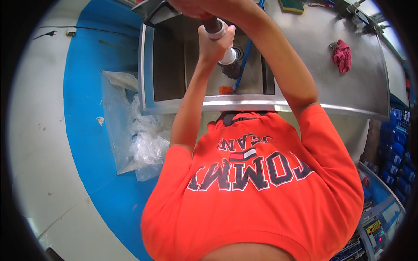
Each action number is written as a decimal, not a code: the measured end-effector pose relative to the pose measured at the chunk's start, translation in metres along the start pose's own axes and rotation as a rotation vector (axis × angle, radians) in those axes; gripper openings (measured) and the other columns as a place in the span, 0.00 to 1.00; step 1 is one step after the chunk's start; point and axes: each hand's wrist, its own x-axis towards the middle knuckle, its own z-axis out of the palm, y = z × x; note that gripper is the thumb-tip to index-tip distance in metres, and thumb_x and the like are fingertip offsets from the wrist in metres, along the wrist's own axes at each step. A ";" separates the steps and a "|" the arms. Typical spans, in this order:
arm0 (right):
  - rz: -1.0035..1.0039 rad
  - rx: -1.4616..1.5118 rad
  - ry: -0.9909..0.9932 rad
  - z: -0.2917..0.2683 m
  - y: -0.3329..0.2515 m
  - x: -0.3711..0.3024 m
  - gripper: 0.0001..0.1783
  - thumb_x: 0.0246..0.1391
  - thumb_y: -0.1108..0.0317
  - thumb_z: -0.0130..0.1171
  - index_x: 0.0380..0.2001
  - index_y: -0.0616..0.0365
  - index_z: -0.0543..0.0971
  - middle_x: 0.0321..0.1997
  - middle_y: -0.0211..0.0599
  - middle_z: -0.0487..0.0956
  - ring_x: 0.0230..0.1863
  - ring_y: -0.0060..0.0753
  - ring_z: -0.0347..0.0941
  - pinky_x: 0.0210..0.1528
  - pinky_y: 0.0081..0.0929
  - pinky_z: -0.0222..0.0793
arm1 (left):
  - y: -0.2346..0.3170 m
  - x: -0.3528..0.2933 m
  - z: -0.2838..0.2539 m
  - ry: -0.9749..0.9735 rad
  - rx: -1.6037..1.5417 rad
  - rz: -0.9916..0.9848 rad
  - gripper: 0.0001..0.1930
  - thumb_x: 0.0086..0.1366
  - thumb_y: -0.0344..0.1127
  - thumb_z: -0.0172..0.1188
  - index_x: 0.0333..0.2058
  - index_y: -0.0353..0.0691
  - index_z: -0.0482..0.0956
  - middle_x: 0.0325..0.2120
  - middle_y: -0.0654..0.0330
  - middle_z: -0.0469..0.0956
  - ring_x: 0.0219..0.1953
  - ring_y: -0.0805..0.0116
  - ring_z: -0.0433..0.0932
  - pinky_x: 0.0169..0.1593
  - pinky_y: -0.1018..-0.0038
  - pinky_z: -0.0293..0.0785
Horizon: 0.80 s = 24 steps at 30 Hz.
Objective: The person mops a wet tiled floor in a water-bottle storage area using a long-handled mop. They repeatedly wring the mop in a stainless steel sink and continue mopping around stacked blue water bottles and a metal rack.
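A tube with a dark brown upper part, white collars and a dark grey lower end (230, 70) slants over a metal sink (167, 65). My left hand (214, 47) is wrapped round its middle, below the upper white collar. At the upper edge of the view, my right hand (189, 6) is closed about the tube's top end, its fingers partly cut off. Below the tube shows a round drain (238, 51). A thin blue rod (246, 58) runs into the sink beside the tube, with orange bristles (226, 90) by its lower end.
On the steel counter (313, 48) lie a crumpled pink-red cloth (342, 56) and a green and yellow sponge (291, 6). Clear plastic bags (148, 145) lie on the blue floor strip (89, 100) at left. Blue containers (394, 152) stand right, near a machine with red lights (375, 230).
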 end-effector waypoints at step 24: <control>-0.173 -0.040 0.118 -0.005 -0.009 -0.032 0.14 0.53 0.64 0.57 0.34 0.65 0.81 0.15 0.24 0.71 0.12 0.16 0.63 0.16 0.19 0.59 | -0.006 -0.013 0.025 0.219 0.634 0.443 0.11 0.59 0.23 0.59 0.19 0.34 0.70 0.13 0.58 0.69 0.17 0.71 0.73 0.23 0.67 0.65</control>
